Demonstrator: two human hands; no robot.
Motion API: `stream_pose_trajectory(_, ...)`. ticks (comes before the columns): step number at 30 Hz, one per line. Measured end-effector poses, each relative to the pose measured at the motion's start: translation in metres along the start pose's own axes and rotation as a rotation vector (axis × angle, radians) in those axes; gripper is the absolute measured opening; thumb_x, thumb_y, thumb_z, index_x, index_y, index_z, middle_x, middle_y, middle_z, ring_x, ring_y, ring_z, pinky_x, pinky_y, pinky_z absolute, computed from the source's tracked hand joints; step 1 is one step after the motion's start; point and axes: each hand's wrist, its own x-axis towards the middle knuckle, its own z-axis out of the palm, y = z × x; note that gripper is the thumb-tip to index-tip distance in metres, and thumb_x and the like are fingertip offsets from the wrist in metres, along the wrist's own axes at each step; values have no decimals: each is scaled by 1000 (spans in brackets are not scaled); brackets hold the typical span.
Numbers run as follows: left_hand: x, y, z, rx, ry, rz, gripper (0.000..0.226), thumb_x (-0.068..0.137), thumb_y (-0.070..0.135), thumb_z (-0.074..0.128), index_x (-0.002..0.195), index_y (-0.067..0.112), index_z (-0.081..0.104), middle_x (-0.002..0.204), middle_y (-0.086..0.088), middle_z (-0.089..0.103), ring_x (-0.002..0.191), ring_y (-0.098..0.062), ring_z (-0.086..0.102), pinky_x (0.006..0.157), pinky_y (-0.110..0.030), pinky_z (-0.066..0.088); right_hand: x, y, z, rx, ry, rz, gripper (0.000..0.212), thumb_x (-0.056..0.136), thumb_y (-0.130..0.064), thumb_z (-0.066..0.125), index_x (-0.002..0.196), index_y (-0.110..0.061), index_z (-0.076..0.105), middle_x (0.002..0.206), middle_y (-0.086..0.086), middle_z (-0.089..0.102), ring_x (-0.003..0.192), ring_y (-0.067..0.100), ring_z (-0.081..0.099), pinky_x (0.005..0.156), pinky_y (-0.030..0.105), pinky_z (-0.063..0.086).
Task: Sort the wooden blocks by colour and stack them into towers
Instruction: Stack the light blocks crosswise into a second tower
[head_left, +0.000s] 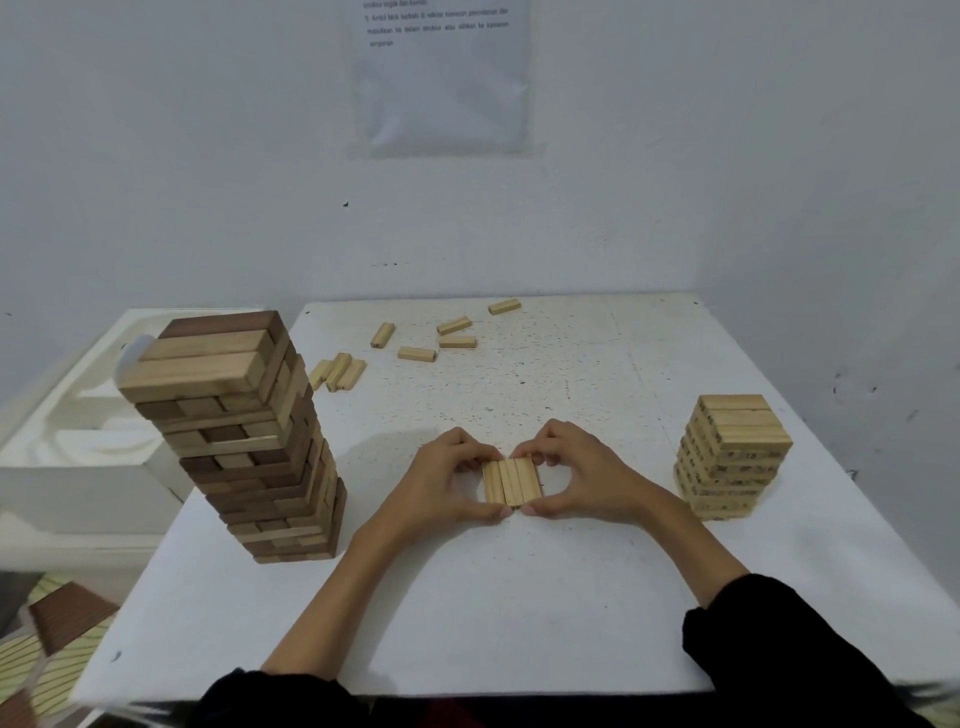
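both hands, left hand (445, 480) and right hand (582, 475), pinch flat pale blocks (511, 480), long axes pointing away.

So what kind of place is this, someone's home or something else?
Probably a plain room set up for a task session: a printed sheet stuck on the bare white wall, and a small white table holding wooden block towers.

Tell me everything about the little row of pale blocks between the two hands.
The row of pale blocks is light bare-looking wood: a few slim bars lying flat, side by side, forming a near-square on the white table, near its middle. The left hand and right hand pinch it, fingers at the far ends, thumbs at the near ends.
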Motion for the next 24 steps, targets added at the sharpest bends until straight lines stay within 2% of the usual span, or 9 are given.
stream_pose_trajectory(3, 1, 6, -6, 12, -9, 21, 63, 50, 52, 82, 107, 31, 66, 98, 12, 56, 92, 1, 53, 76, -13, 41, -2, -5, -6, 9, 3, -26, 53, 67, -36, 82, 114, -38, 57, 98, -10, 47, 93, 1, 43, 81, 21, 40)
stream_pose_trajectory(5, 2, 14, -14, 27, -3, 44, 60, 49, 59, 73, 104, 36, 66, 98, 13, 57, 93, 1, 52, 78, -19, 43, -3, -10, -14, -10, 15, -45, 53, 67, -37, 79, 113, -41, 54, 99, -10, 47, 95, 2, 42, 82, 22, 39)
stream_pose_trajectory(9, 5, 35, -33, 59, 23, 126, 57, 52, 60, 72, 104, 38, 66, 98, 13, 58, 95, -4, 53, 81, -28, 46, -9, -28, -34, -41, 70, -64, 49, 70, -35, 79, 113, -40, 54, 100, -9, 48, 97, 3, 42, 81, 21, 38)
stream_pose_trajectory(14, 14, 74, -51, 85, 50, 249, 54, 56, 61, 71, 105, 38, 65, 98, 18, 57, 98, -2, 52, 81, -20, 41, -26, -55, -74, -168, 139, -93, 57, 69, -44, 78, 120, -33, 57, 101, -10, 47, 98, 2, 39, 73, 14, 30)
stream_pose_trajectory(18, 30, 110, -47, 93, 68, 316, 53, 57, 65, 69, 104, 41, 64, 100, 17, 58, 101, -2, 51, 84, -27, 44, -48, -59, -114, -205, 190, -94, 60, 62, -58, 71, 117, -40, 57, 108, -20, 45, 106, -4, 36, 77, 11, 32)
stream_pose_trajectory(20, 42, 128, -39, 92, 66, 347, 54, 56, 67, 67, 103, 41, 64, 100, 16, 58, 99, -1, 52, 84, -28, 46, -59, -54, -133, -201, 192, -65, 58, 60, -61, 67, 115, -46, 54, 109, -24, 48, 107, -3, 40, 77, 12, 34)
stream_pose_trajectory(24, 66, 157, -14, 107, 21, 364, 56, 55, 68, 68, 104, 40, 64, 99, 18, 57, 96, 1, 51, 83, -30, 48, -79, -34, -162, -180, 224, 8, 64, 54, -72, 59, 112, -47, 55, 105, -20, 55, 102, 1, 49, 76, 17, 37)
